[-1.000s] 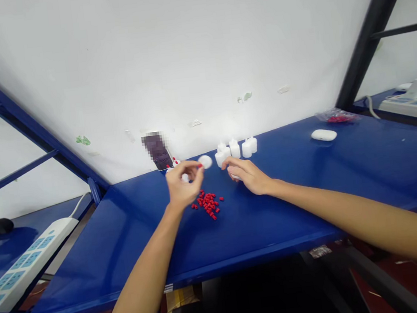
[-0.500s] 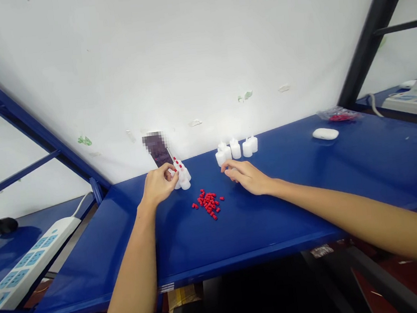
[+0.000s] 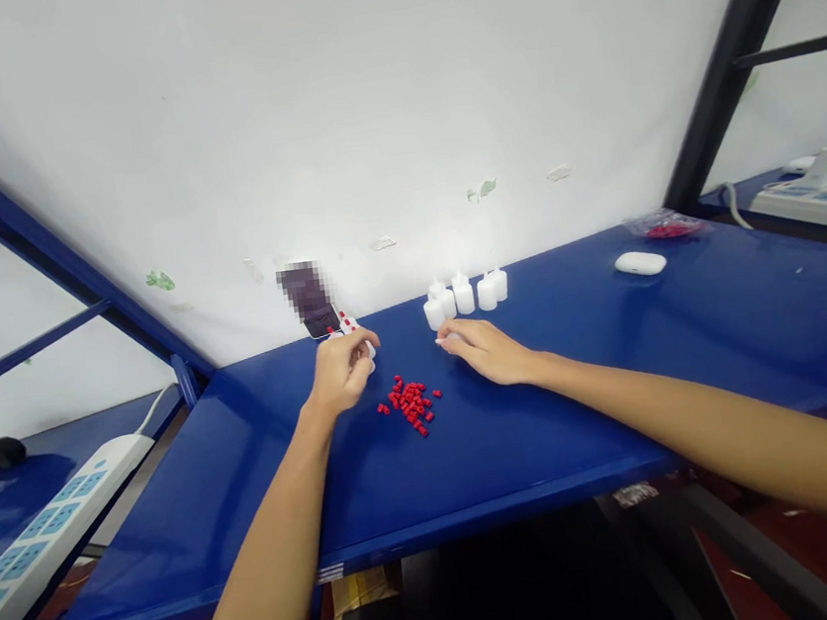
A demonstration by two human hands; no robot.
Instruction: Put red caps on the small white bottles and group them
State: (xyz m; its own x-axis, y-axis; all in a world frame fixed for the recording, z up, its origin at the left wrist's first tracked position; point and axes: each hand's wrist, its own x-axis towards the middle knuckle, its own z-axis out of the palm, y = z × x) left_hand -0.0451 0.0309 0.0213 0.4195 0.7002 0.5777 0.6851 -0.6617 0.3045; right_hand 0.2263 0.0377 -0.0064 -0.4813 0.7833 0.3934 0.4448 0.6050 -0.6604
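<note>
A pile of several small red pieces [image 3: 411,405] lies on the blue table [image 3: 544,405]. My left hand [image 3: 342,370] hovers just left of the pile with its fingers curled; white pieces with red tips [image 3: 354,329] peek out behind it, and I cannot make out whether it grips one. My right hand [image 3: 485,350] rests on the table right of the pile, fingers bent over a small white piece that is mostly hidden. A group of several white candle-shaped pieces [image 3: 466,294] stands just beyond my right hand.
A phone [image 3: 314,303] leans against the white wall behind my left hand. A white case [image 3: 640,263] and a clear bag of red bits [image 3: 664,226] lie at the far right. A power strip [image 3: 49,521] sits on the left bench.
My left hand carried a white piece to the group by the phone, then came back right toward the red pile. My right hand barely shifted.
</note>
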